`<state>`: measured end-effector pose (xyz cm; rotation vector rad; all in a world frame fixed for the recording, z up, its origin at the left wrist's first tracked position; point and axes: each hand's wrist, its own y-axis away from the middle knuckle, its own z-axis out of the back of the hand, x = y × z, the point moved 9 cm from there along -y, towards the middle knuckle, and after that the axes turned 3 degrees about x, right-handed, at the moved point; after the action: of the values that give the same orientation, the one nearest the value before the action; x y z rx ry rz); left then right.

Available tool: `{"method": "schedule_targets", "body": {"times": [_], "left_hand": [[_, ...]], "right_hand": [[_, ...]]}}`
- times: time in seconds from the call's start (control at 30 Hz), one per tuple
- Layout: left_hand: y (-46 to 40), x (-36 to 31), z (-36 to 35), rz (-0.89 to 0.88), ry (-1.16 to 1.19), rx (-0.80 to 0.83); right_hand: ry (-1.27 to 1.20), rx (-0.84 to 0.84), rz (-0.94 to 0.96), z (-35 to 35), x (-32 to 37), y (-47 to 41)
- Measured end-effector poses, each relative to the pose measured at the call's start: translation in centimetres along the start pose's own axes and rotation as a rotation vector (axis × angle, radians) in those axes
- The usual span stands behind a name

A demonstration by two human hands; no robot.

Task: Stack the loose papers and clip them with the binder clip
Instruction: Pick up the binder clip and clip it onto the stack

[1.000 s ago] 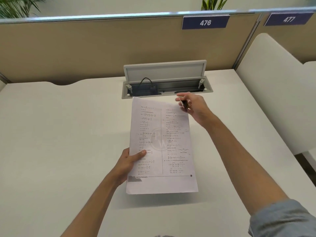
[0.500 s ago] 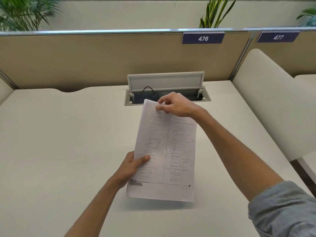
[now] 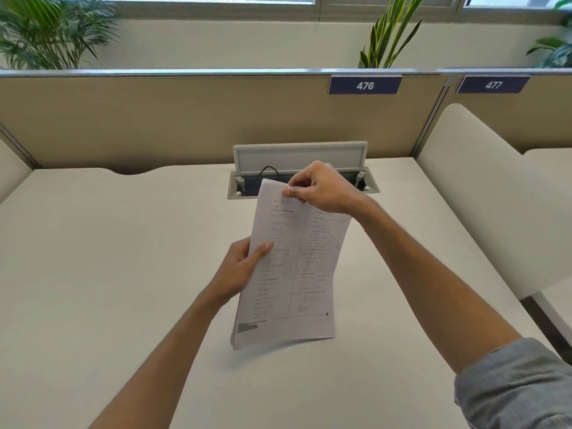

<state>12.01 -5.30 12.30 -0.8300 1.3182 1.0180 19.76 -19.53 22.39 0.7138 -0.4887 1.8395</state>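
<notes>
A stack of printed papers (image 3: 297,274) is held upright above the white desk (image 3: 108,258), its bottom edge just over the surface. My left hand (image 3: 238,270) grips the stack's left edge, thumb on the front sheet. My right hand (image 3: 322,190) is closed in a pinch at the middle of the stack's top edge. The binder clip is hidden inside those fingers and does not show.
Behind the papers an open cable box (image 3: 297,156) with a raised grey lid is set into the desk. A beige divider (image 3: 185,119) labelled 476 closes the back. A white curved side panel (image 3: 479,196) bounds the right. Plants stand beyond the divider.
My right hand, holding a small dark clip at the stack's right corner, moved left to the top edge and closed there. The papers tilted up from flat to more upright.
</notes>
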Motion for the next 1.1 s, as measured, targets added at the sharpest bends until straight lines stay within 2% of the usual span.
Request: {"method": "schedule_targets", "body": {"times": [0.27, 0.37, 0.43, 0.57, 0.7, 0.83, 0.93, 1.03, 1.1], "left_hand": [[-2.3, -5.5, 0.6, -0.296, -0.316, -0.177], [-2.1, -6.2, 0.5, -0.348, -0.349, -0.208], [-2.3, -6.1, 0.5, -0.342, -0.320, -0.218], [-2.8, -4.8, 1.0, -0.252, -0.188, -0.242], [-2.9, -4.1, 1.4, -0.220, -0.094, -0.257], [-3.0, -3.6, 1.4, -0.191, -0.026, -0.268], [-3.2, -3.4, 1.4, -0.184, -0.004, -0.288], [-3.3, -3.1, 1.2, -0.174, 0.015, -0.304], [-3.3, -3.1, 1.2, -0.183, -0.006, -0.316]], "right_hand": [[-0.010, -0.042, 0.011, 0.8, 1.1, 0.5], [-0.015, -0.084, 0.034, 1.3, 1.4, 1.0], [-0.084, -0.133, 0.029, 1.7, 1.3, 1.2], [-0.389, -0.200, -0.032, 2.2, 1.1, 1.4], [-0.531, -0.098, -0.081, 0.4, 1.6, 1.6], [-0.631, -0.004, -0.047, -2.7, 1.9, 1.3], [-0.651, -0.079, -0.006, -3.7, 2.3, 1.3], [-0.631, -0.244, 0.016, -3.8, 2.4, 1.5], [-0.528, -0.354, 0.038, -3.7, 2.4, 1.5]]}}
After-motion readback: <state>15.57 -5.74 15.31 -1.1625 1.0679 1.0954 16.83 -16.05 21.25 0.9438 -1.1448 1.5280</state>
